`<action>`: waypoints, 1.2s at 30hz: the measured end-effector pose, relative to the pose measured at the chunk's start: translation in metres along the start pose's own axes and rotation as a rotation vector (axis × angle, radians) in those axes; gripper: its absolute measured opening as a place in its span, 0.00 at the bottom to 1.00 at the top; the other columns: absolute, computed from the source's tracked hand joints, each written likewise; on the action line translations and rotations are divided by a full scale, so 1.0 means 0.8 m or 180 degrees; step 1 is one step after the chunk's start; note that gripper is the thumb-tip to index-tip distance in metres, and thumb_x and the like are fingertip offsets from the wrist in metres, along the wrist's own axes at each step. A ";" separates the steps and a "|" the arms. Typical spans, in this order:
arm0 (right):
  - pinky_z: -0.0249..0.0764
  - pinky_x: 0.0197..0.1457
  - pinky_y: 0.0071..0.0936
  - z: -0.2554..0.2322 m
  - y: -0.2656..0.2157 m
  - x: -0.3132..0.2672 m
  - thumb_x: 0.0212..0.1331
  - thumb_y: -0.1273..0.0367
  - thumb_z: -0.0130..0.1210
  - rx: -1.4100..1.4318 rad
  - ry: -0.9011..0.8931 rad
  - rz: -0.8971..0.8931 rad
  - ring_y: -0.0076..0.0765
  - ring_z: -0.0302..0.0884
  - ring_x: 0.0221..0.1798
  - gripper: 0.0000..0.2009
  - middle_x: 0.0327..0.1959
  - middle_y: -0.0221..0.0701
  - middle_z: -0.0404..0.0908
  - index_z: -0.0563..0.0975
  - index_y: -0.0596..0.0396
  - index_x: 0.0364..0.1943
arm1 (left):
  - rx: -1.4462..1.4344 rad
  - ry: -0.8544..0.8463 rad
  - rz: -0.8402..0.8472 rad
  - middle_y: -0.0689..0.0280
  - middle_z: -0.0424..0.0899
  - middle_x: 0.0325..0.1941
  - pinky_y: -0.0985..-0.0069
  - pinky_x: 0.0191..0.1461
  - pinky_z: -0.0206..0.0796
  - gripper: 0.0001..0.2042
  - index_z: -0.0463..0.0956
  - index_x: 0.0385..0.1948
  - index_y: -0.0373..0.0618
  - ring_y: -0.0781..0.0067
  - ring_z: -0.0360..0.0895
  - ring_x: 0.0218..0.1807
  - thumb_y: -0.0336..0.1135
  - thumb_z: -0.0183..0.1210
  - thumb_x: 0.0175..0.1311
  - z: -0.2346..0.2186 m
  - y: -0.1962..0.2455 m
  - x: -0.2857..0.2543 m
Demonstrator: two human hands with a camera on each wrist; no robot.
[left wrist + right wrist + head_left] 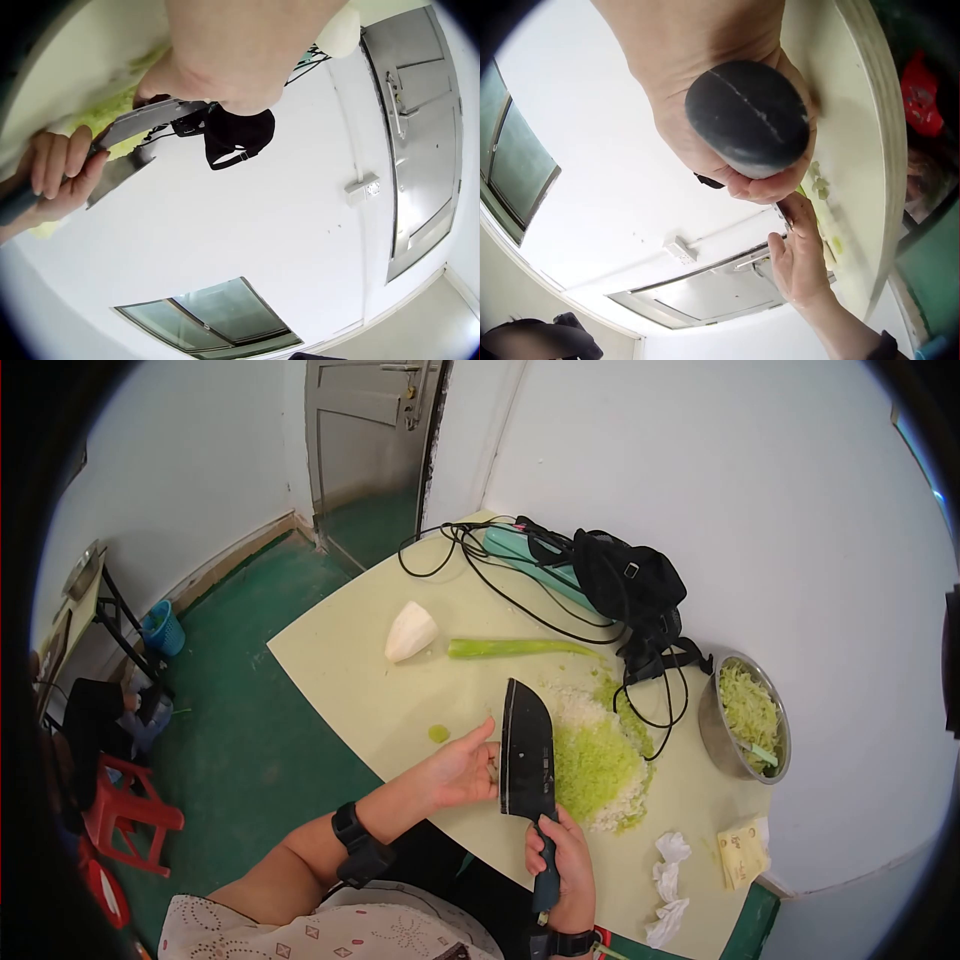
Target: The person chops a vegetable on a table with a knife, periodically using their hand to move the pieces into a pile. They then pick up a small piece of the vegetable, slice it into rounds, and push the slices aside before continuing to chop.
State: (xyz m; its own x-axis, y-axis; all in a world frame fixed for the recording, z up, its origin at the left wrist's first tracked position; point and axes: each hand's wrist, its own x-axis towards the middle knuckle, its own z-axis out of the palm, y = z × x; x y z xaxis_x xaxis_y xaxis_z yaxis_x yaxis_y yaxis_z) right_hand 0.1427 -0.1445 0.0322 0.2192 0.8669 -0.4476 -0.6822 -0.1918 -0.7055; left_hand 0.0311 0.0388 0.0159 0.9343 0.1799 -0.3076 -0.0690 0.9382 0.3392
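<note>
The right hand [565, 855] grips the dark handle of a broad black cleaver [528, 750], whose blade points away from the body above the near side of the table [345, 660]. At the blade's left edge is the left hand [465, 768], thumb apart and fingertips partly hidden; contact is hard to tell. The right wrist view shows the handle's rounded end [748, 116] in the right fist and the left hand [801, 259] beyond. Chopped green and white bits [598, 765] lie to the right of the blade.
Farther back lie a peeled white piece [411, 632] and a long green stalk [520, 648]. A black bag [630, 580] with loose cables rests by the wall. On the right are a metal bowl [711, 732] of green shreds, crumpled tissues [668, 880] and a yellow packet [742, 855].
</note>
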 end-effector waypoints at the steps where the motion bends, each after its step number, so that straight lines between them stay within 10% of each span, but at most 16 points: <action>1: 0.61 0.14 0.23 0.000 0.000 0.000 0.64 0.70 0.45 0.0024 0.0038 -0.0075 0.25 0.61 0.11 0.07 0.18 0.29 0.65 0.66 0.52 0.44 | 0.0031 -0.0064 0.0011 0.60 0.76 0.49 0.67 0.58 0.64 0.29 0.70 0.49 0.39 0.66 0.72 0.52 0.60 0.41 0.67 -0.003 0.001 0.000; 9: 0.60 0.11 0.22 -0.011 -0.004 -0.012 0.63 0.69 0.45 -0.0071 0.0583 -0.0654 0.24 0.60 0.09 0.09 0.17 0.29 0.65 0.66 0.51 0.46 | 0.0938 -0.0036 0.0537 0.61 0.74 0.50 0.71 0.56 0.64 0.20 0.69 0.53 0.39 0.67 0.72 0.48 0.47 0.45 0.70 -0.016 0.017 -0.016; 12: 0.60 0.11 0.22 -0.012 -0.007 -0.023 0.63 0.70 0.44 -0.0073 0.0604 -0.0712 0.25 0.60 0.09 0.08 0.17 0.29 0.64 0.66 0.52 0.45 | 0.2361 0.0704 0.0934 0.62 0.74 0.48 0.72 0.55 0.64 0.17 0.67 0.55 0.39 0.67 0.72 0.47 0.39 0.46 0.70 -0.006 0.016 -0.013; 18: 0.62 0.14 0.22 -0.024 0.005 -0.024 0.64 0.71 0.44 0.0079 0.0484 -0.0753 0.25 0.63 0.12 0.09 0.19 0.29 0.66 0.66 0.54 0.46 | 0.5858 0.0151 0.1708 0.58 0.72 0.50 0.71 0.58 0.61 0.25 0.60 0.62 0.43 0.60 0.68 0.54 0.21 0.47 0.60 0.006 0.008 -0.009; 27: 0.63 0.15 0.21 -0.023 0.009 -0.024 0.64 0.71 0.45 -0.0081 0.0457 -0.0804 0.24 0.64 0.12 0.08 0.19 0.29 0.67 0.66 0.55 0.45 | 0.5258 -0.0475 0.1736 0.55 0.71 0.54 0.65 0.61 0.60 0.27 0.62 0.60 0.41 0.52 0.67 0.56 0.17 0.48 0.53 -0.006 0.007 -0.023; 36: 0.62 0.14 0.21 -0.023 0.016 -0.024 0.62 0.73 0.46 -0.0537 0.0595 -0.1028 0.23 0.64 0.11 0.09 0.18 0.28 0.68 0.68 0.55 0.45 | 0.6827 -0.1464 0.1716 0.60 0.76 0.48 0.66 0.59 0.61 0.16 0.76 0.44 0.40 0.58 0.69 0.54 0.26 0.59 0.51 0.012 0.043 0.008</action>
State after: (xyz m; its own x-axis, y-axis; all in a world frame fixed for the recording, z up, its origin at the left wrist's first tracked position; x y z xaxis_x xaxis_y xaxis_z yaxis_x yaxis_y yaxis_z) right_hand 0.1426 -0.1717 0.0215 0.5370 0.7994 -0.2695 -0.4370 -0.0096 -0.8994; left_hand 0.0382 0.0690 0.0344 0.9776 -0.1286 0.1664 -0.1997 -0.8157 0.5429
